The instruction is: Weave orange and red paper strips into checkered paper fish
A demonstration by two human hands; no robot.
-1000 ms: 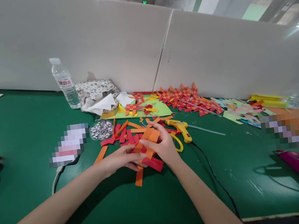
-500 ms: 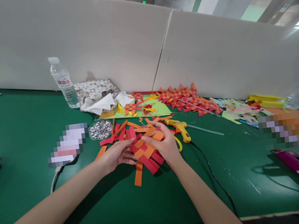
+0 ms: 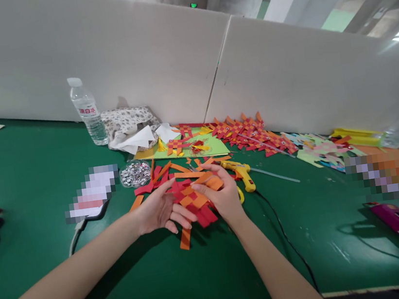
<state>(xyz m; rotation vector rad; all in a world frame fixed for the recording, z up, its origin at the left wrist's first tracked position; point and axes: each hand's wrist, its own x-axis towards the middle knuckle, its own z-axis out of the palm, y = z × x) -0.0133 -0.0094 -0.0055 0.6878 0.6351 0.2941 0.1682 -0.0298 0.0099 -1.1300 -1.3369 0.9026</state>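
Note:
A woven piece of red and orange paper strips is in my right hand, pinched between the thumb and fingers on its right side. My left hand is turned palm up at the left of the weave, fingers apart and holding nothing; whether a fingertip touches the weave I cannot tell. Under and behind the hands lie loose red and orange strips. One orange strip sticks out toward me below the weave. Right of my right hand rests a yellow hot glue gun.
Behind are a tray of googly eyes, a water bottle, a patterned tissue pouch and a pile of woven paper fish. A phone with a cable lies left. The glue gun's black cord runs toward the front edge.
My left hand has let go of the weave and opened, palm turning up. My right hand keeps its hold, and the weave has tilted slightly.

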